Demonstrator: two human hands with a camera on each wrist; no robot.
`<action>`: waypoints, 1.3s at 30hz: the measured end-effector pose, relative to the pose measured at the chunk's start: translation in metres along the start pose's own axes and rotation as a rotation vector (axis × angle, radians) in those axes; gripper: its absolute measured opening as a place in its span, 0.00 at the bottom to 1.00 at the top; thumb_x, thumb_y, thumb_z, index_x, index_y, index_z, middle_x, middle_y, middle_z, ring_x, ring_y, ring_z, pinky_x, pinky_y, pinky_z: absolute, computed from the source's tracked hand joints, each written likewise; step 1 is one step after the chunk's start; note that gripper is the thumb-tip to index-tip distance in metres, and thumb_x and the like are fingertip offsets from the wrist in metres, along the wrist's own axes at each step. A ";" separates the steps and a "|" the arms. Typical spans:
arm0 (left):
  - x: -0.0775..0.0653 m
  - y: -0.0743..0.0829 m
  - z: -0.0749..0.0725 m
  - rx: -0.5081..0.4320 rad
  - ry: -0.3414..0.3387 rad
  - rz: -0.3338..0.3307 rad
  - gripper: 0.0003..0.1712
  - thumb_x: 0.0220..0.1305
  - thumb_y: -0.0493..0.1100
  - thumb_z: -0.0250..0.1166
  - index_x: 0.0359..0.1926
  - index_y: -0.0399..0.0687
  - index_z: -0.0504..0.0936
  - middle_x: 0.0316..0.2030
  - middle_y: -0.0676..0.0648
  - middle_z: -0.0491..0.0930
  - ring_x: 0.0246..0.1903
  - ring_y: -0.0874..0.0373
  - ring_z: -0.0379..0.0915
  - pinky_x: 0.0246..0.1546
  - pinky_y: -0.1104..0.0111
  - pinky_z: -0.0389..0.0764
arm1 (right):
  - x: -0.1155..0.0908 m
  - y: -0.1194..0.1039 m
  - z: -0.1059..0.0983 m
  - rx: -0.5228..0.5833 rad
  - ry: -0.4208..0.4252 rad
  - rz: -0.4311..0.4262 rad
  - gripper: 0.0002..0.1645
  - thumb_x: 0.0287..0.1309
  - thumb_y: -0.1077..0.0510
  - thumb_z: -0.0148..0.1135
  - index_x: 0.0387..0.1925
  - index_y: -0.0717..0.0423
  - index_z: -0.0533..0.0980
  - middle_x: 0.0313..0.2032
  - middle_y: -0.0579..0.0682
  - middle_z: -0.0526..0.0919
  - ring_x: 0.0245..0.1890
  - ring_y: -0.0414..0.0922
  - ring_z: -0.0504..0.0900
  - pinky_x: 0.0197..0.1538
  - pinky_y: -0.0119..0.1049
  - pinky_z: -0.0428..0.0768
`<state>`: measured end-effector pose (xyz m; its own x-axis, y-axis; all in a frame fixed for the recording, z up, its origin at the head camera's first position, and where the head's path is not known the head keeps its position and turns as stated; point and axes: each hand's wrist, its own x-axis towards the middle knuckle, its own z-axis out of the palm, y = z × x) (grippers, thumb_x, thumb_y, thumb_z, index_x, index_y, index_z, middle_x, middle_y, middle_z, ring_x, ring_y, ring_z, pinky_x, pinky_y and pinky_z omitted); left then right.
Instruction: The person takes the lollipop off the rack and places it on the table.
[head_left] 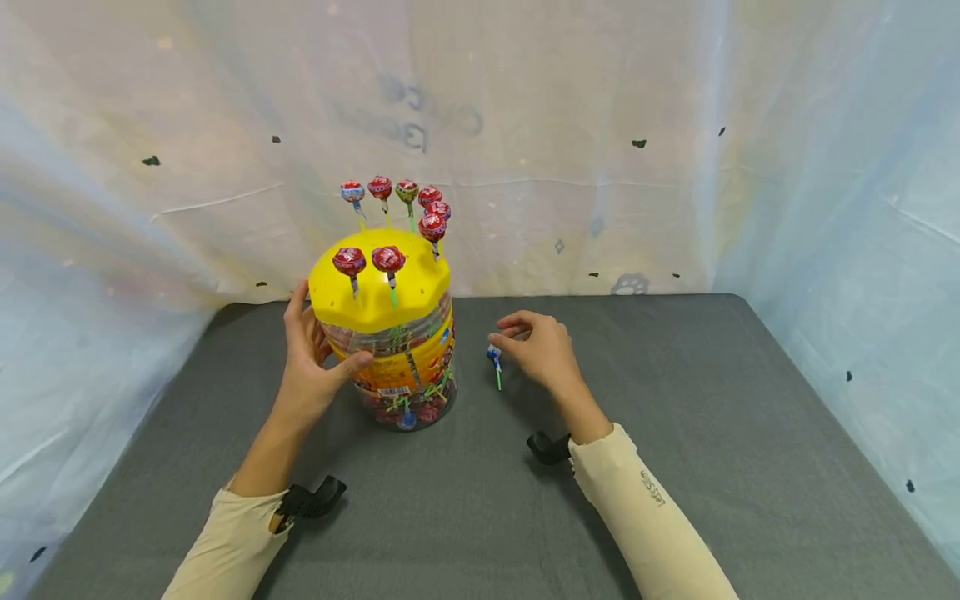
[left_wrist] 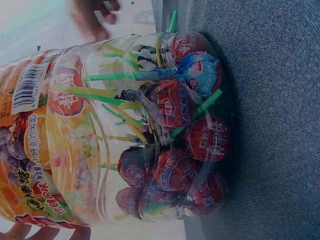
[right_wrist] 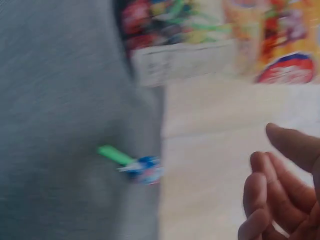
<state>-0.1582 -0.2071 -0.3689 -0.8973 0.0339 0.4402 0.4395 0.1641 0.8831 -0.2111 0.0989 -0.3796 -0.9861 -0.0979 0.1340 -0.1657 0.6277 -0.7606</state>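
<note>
A clear plastic jar [head_left: 401,367] with a yellow lid [head_left: 330,292] stands upright on the table. My left hand [head_left: 309,367] grips its left side, thumb toward the front and fingers curled behind. Several lollipops, among them a red-wrapped one [head_left: 388,259], rise by their sticks from the lid. Through the jar's wall, more wrapped lollipops [left_wrist: 207,139] show near its base. To the right of the jar lies a loose blue-wrapped lollipop [head_left: 495,357] with a green stick. Just beside it my right hand [head_left: 542,348] hovers with loosely bent fingers and holds nothing.
A dark grey cloth covers the table [head_left: 675,400]. Pale translucent sheeting [head_left: 540,150] hangs behind it and along both sides. A black band [head_left: 311,500] sits at my left wrist, another band [head_left: 549,447] at the right.
</note>
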 end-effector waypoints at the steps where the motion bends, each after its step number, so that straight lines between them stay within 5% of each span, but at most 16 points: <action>1: 0.000 0.001 -0.001 0.004 0.001 -0.001 0.58 0.64 0.32 0.66 0.78 0.66 0.35 0.74 0.49 0.53 0.68 0.60 0.59 0.61 0.68 0.64 | -0.001 -0.007 -0.003 0.017 0.002 -0.025 0.17 0.59 0.44 0.69 0.47 0.46 0.84 0.40 0.44 0.89 0.37 0.45 0.85 0.34 0.37 0.80; 11: 0.000 0.002 -0.004 0.018 -0.001 0.020 0.59 0.63 0.34 0.67 0.78 0.66 0.34 0.75 0.48 0.53 0.68 0.61 0.60 0.61 0.72 0.65 | -0.018 -0.066 -0.034 0.117 0.088 -0.310 0.14 0.60 0.48 0.70 0.46 0.45 0.84 0.38 0.44 0.88 0.35 0.40 0.82 0.41 0.36 0.81; 17: -0.003 0.001 -0.002 0.020 -0.002 -0.003 0.60 0.63 0.34 0.67 0.78 0.67 0.34 0.75 0.49 0.53 0.69 0.59 0.59 0.63 0.68 0.65 | -0.030 -0.087 -0.041 0.125 0.110 -0.442 0.12 0.60 0.49 0.70 0.45 0.44 0.85 0.36 0.42 0.88 0.32 0.35 0.80 0.36 0.33 0.78; 28: -0.003 0.000 -0.003 0.030 -0.013 0.010 0.61 0.63 0.39 0.70 0.78 0.68 0.34 0.73 0.50 0.56 0.68 0.58 0.60 0.63 0.64 0.65 | -0.036 -0.104 -0.037 0.176 0.116 -0.540 0.14 0.59 0.51 0.71 0.46 0.49 0.84 0.35 0.42 0.88 0.30 0.35 0.79 0.33 0.32 0.77; 39: -0.002 -0.001 -0.002 0.050 -0.016 0.000 0.59 0.64 0.44 0.70 0.78 0.69 0.35 0.74 0.47 0.56 0.71 0.50 0.58 0.66 0.48 0.63 | -0.032 -0.132 -0.032 0.246 0.082 -0.607 0.25 0.59 0.52 0.71 0.58 0.48 0.79 0.47 0.44 0.87 0.37 0.37 0.80 0.37 0.34 0.78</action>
<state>-0.1567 -0.2088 -0.3700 -0.8981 0.0494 0.4369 0.4369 0.2132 0.8739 -0.1570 0.0442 -0.2631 -0.7143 -0.3138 0.6255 -0.6992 0.2832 -0.6564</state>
